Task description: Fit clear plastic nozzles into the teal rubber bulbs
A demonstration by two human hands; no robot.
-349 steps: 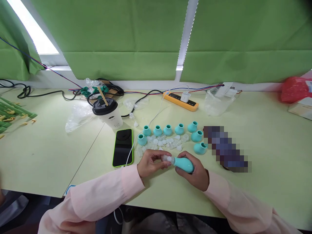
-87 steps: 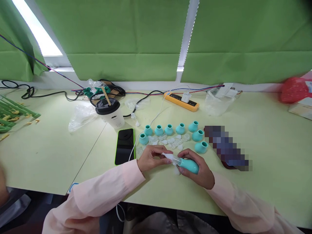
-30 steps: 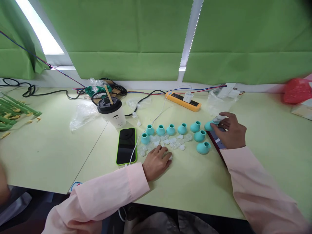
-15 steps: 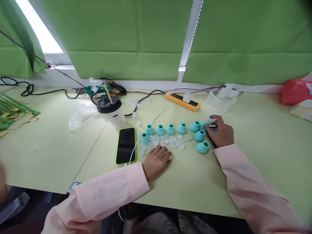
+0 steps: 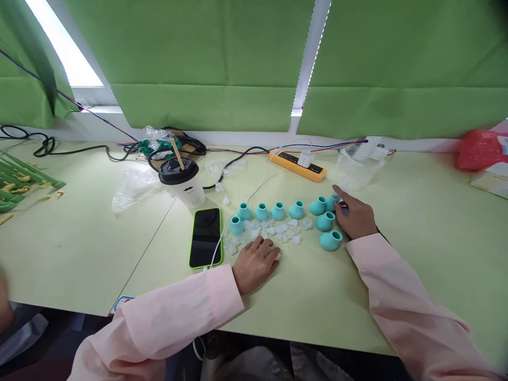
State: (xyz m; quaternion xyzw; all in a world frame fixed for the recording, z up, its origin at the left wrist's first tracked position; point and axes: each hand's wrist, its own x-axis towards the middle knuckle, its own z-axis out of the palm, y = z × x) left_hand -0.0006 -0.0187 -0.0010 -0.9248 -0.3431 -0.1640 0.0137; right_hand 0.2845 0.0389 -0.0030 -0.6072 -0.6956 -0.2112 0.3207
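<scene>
Right hand [image 5: 355, 218] moved left, setting finished bulb [image 5: 332, 203] beside the bulb row [image 5: 278, 210]; grip loosely touching it. Left hand [image 5: 256, 263] rests on clear caps [image 5: 273, 231], grip unclear. Place upright.

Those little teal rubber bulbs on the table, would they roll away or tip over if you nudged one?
The teal bulbs look soft and light, so a nudge would probably slide or topple them. Most stand upright on wide bases, fairly stable. The one nearest the person lies on its side; its rounded body could roll a little.
</scene>
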